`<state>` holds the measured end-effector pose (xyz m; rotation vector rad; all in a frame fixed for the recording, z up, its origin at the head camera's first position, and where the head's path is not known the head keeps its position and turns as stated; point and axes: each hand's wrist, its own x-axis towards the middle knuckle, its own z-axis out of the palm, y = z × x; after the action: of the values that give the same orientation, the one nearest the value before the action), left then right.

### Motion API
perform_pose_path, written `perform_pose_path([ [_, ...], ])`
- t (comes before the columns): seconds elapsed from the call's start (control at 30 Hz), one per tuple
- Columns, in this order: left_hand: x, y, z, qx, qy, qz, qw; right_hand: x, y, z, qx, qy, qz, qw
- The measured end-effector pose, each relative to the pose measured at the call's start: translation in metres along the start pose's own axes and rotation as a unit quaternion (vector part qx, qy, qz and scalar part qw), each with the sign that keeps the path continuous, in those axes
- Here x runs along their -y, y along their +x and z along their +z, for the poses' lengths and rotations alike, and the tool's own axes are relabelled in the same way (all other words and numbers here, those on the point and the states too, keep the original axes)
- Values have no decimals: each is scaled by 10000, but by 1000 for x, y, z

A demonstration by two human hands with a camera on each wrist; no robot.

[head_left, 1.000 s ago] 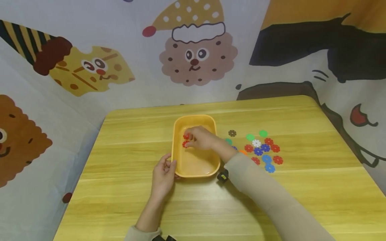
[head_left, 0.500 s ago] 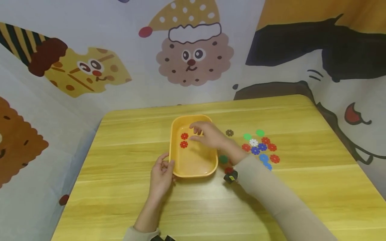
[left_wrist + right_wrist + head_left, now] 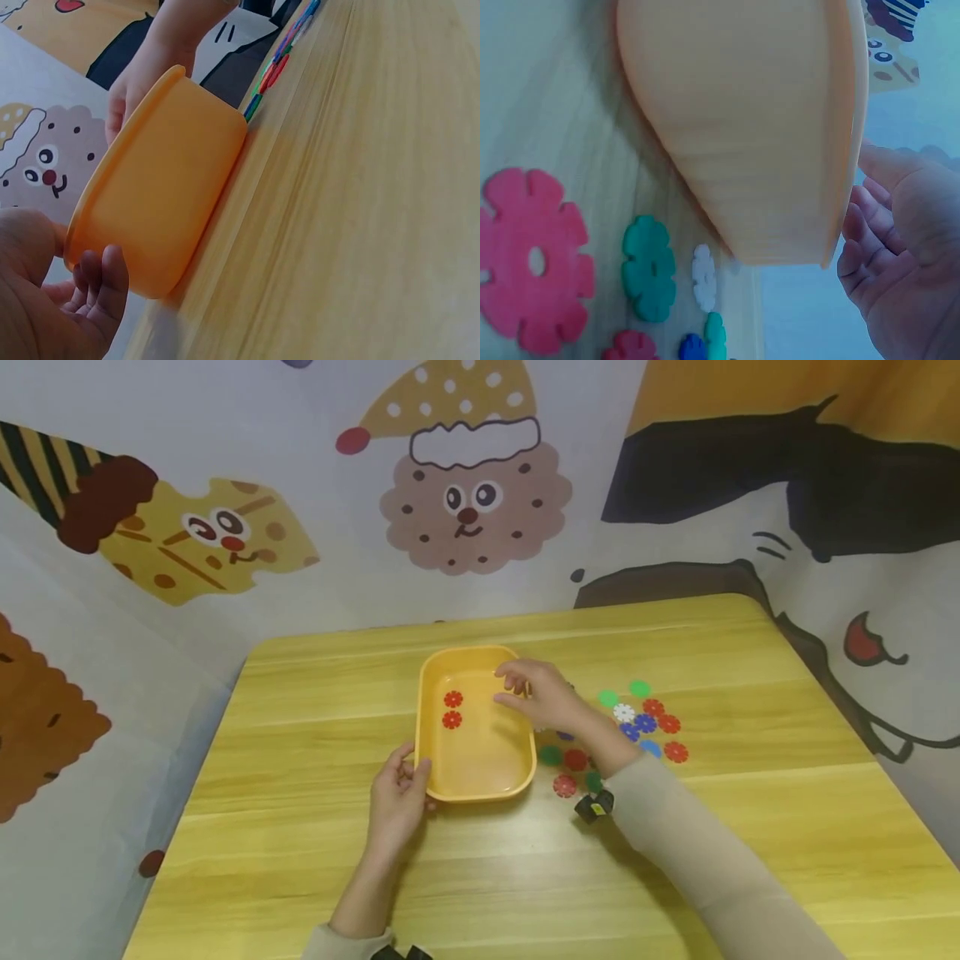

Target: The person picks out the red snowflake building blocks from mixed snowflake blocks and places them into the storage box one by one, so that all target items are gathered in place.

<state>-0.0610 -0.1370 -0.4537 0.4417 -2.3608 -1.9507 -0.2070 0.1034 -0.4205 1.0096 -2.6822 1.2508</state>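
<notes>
An orange plastic tub stands on the table, with two red notched discs lying inside at its left. My left hand holds the tub's near left corner, thumb over the rim and the other fingers curled by the outer wall, as the left wrist view shows. Over the tub's right rim hovers my right hand, fingers loosely bent, thumb apart, nothing between them. In the right wrist view a pink-red disc and a green disc lie on the table beside the tub.
Several more flower-shaped discs in red, blue, green and white, among them a white disc, lie spread right of the tub, partly hidden under my right arm. The wooden table ends at a cartoon-printed cloth behind.
My right hand has drawn back from the two red discs, moving right to the tub's rim with its fingers parted. The discs stay in the tub; my left hand keeps its hold.
</notes>
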Motion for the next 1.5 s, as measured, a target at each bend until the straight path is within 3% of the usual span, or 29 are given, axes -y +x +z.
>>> perform_pose_path([
  [0.17, -2, -1, -1, 48, -25, 34, 10000, -5, -8, -1, -200, 110, -144, 9996],
  [0.37, -1, 0, 0, 58, 21, 61, 10000, -12, -19, -5, -350, 235, -43, 9991],
  [0.93, 2, 2, 1, 38, -5, 77, 10000, -32, -48, -20, 70, 274, 677, 9973],
  [1.27, 1, 1, -1, 98, -25, 34, 9999, -38, -65, -27, 231, 53, 637, 9977],
  [1.5, 1, 2, -1, 107, -3, 18, 9999, -44, -78, -30, 445, -85, 912, 9948],
])
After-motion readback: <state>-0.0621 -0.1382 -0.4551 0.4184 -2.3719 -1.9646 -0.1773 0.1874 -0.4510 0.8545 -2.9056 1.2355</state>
